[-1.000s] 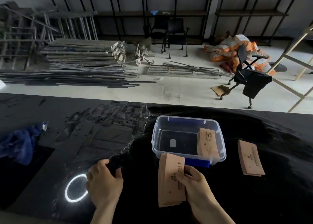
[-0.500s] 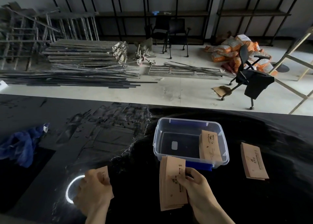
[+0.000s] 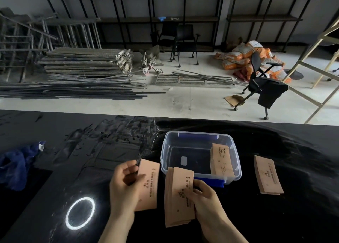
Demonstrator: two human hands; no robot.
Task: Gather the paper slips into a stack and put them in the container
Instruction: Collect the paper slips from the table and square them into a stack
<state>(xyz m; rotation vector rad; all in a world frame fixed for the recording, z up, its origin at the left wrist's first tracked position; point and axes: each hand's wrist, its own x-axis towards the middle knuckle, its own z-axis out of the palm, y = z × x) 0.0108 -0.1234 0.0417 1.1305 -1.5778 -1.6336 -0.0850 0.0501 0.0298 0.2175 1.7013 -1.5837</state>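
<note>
Nearest the camera, the right hand (image 3: 203, 198) pinches a stack (image 3: 178, 197) of slips, and the left hand (image 3: 126, 184) pinches 1 slip (image 3: 148, 186) just beside it. Beyond, the container (image 3: 200, 138) already holds some slips (image 3: 221, 162); a pile (image 3: 267, 175) waits on the surface (image 3: 302, 215) to its right.

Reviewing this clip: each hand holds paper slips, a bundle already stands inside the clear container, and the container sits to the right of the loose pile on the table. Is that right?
Not quite. The head view shows the clear container to the left of the loose pile, not right of it. The rest holds: the left hand holds one slip, the right hand holds a stack, and a bundle stands inside the container.
</note>
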